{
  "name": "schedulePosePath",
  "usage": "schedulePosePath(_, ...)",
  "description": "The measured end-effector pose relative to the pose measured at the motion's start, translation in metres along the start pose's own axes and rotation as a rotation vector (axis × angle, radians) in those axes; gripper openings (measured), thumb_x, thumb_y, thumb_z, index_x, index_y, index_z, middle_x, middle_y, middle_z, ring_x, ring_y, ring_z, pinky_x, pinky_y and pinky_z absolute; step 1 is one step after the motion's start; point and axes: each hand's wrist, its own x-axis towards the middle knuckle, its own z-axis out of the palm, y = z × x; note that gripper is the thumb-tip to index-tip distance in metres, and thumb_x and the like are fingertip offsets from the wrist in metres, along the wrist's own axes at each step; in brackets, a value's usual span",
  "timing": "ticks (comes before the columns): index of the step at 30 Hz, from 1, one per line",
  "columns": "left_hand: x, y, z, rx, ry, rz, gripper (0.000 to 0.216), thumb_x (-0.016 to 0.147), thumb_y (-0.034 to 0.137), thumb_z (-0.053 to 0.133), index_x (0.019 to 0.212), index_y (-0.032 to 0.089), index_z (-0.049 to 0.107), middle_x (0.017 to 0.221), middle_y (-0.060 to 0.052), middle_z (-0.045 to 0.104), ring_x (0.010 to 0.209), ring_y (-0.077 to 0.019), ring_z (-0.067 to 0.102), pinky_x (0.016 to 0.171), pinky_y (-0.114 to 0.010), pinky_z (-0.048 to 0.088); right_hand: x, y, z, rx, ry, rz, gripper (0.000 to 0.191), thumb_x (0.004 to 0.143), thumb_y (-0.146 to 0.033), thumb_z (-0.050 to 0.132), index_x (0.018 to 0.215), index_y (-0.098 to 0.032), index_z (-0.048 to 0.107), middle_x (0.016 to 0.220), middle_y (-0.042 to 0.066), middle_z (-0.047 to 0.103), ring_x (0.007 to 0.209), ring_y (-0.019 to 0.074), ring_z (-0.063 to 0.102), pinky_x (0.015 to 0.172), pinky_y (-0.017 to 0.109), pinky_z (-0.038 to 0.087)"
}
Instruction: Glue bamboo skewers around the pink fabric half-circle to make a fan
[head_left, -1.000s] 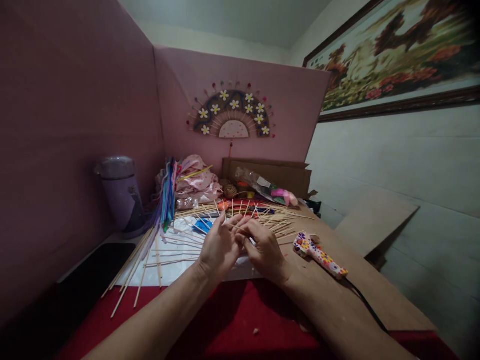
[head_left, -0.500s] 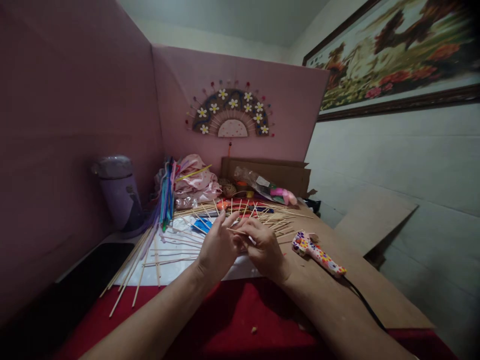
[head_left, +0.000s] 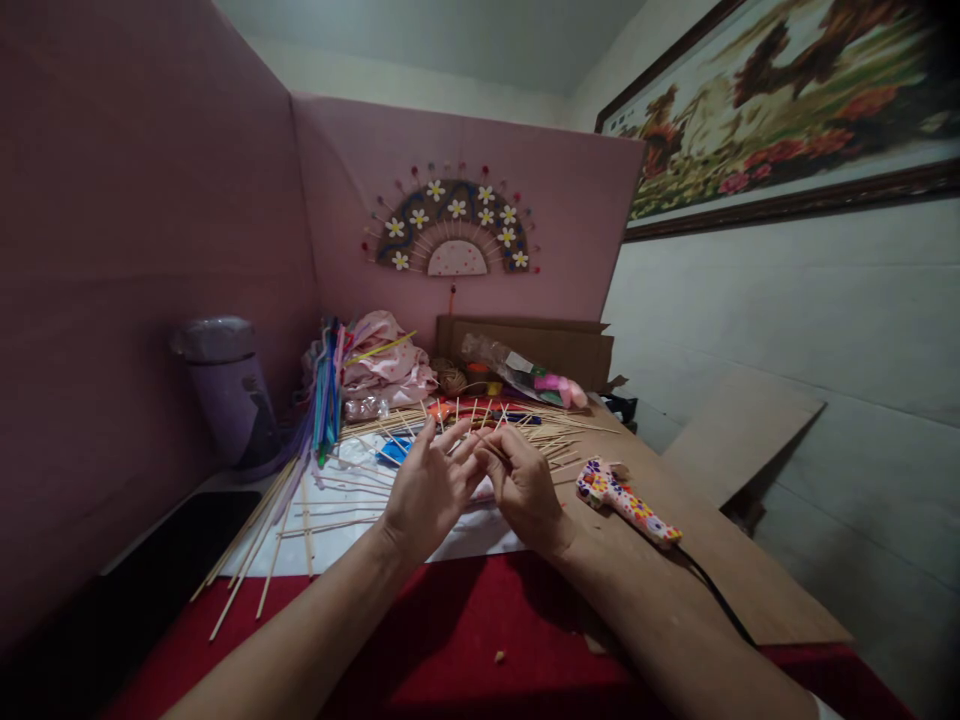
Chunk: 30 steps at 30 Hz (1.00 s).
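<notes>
My right hand (head_left: 527,490) is closed in a pinch on a thin wooden stick, little of which shows between the fingers. Beside it my left hand (head_left: 429,490) is open, palm turned inward and fingers spread, its fingertips close to those of the right. Both hands are above a fan-like spread of thin wooden sticks (head_left: 351,487) on a white sheet (head_left: 281,562). A bit of pink (head_left: 484,491) shows between the hands; most of it is hidden. A blue piece (head_left: 391,452) lies just behind my left hand.
A flower-patterned glue gun (head_left: 628,505) with a black cord lies on cardboard (head_left: 720,590) at right. At left are a lilac tumbler (head_left: 234,400), pipe cleaners (head_left: 325,395) and a black slab (head_left: 176,550). A decorated fan (head_left: 456,225) hangs on the pink board behind.
The stick in my right hand showed across the gap between the hands before; now less of it shows, and the right fingers have turned upward. The whole view has shifted slightly.
</notes>
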Motion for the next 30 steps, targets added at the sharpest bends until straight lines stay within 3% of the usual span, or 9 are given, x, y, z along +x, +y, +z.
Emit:
schedulePosePath(7, 0.000, -0.002, 0.001, 0.000, 0.022, -0.022, 0.040, 0.090, 0.044, 0.042, 0.108, 0.012, 0.055, 0.111, -0.015, 0.062, 0.087, -0.0170, 0.063, 0.079, -0.028, 0.049, -0.001, -0.003, -0.003, -0.049, 0.022, -0.041, 0.018, 0.092, -0.026, 0.043, 0.078, -0.020, 0.053, 0.080, 0.003, 0.055, 0.076, 0.0151, 0.052, 0.070, 0.028, 0.040)
schedulePosePath(11, 0.003, -0.005, -0.002, 0.169, 0.120, 0.035, 0.025, 0.087, 0.032, 0.051, 0.090, 0.010, 0.062, 0.085, -0.010, 0.065, 0.071, -0.0136, 0.061, 0.067, -0.025, 0.048, -0.001, -0.002, -0.002, -0.076, 0.032, -0.039, 0.017, 0.091, -0.025, 0.045, 0.078, -0.019, 0.054, 0.080, 0.003, 0.055, 0.074, 0.0152, 0.052, 0.068, 0.028, 0.040)
schedulePosePath(14, 0.005, -0.009, -0.007, 0.308, 0.110, 0.034, 0.015, 0.076, 0.023, 0.065, 0.076, 0.008, 0.064, 0.069, -0.005, 0.061, 0.057, -0.0092, 0.054, 0.057, -0.022, 0.043, 0.000, -0.001, -0.002, -0.033, 0.068, -0.065, 0.012, 0.088, -0.021, 0.050, 0.078, -0.020, 0.057, 0.078, 0.002, 0.053, 0.074, 0.0149, 0.051, 0.067, 0.029, 0.040)
schedulePosePath(19, 0.006, -0.009, -0.014, 0.273, 0.031, 0.034, 0.029, 0.056, 0.029, 0.082, 0.066, 0.011, 0.062, 0.057, 0.001, 0.054, 0.051, -0.0071, 0.046, 0.054, -0.022, 0.039, -0.001, 0.000, 0.000, 0.158, 0.133, -0.147, 0.012, 0.083, -0.014, 0.057, 0.086, -0.023, 0.065, 0.080, 0.001, 0.050, 0.076, 0.0136, 0.052, 0.067, 0.027, 0.044)
schedulePosePath(23, 0.008, -0.006, -0.017, 0.268, 0.022, 0.013, 0.037, 0.048, 0.032, 0.086, 0.065, 0.012, 0.060, 0.057, 0.002, 0.054, 0.052, -0.0079, 0.048, 0.054, -0.023, 0.040, -0.003, 0.001, 0.003, 0.161, 0.134, -0.160, 0.020, 0.084, -0.015, 0.057, 0.098, -0.026, 0.067, 0.082, 0.001, 0.049, 0.075, 0.0130, 0.051, 0.066, 0.026, 0.045)
schedulePosePath(27, 0.008, -0.007, -0.017, 0.338, 0.063, 0.060, 0.042, 0.047, 0.036, 0.086, 0.067, 0.012, 0.057, 0.054, 0.003, 0.052, 0.048, -0.0071, 0.047, 0.050, -0.021, 0.038, -0.004, -0.002, 0.004, 0.100, 0.083, -0.150, 0.023, 0.087, -0.016, 0.051, 0.102, -0.024, 0.066, 0.082, 0.003, 0.050, 0.076, 0.0140, 0.052, 0.066, 0.027, 0.045)
schedulePosePath(30, 0.008, -0.009, -0.016, 0.424, 0.089, 0.106, 0.043, 0.056, 0.047, 0.079, 0.069, 0.014, 0.055, 0.051, 0.004, 0.052, 0.043, -0.0056, 0.044, 0.044, -0.019, 0.034, -0.003, -0.007, 0.000, 0.028, 0.074, -0.132, 0.021, 0.087, -0.018, 0.050, 0.103, -0.022, 0.064, 0.084, 0.004, 0.052, 0.077, 0.0155, 0.052, 0.069, 0.029, 0.044)
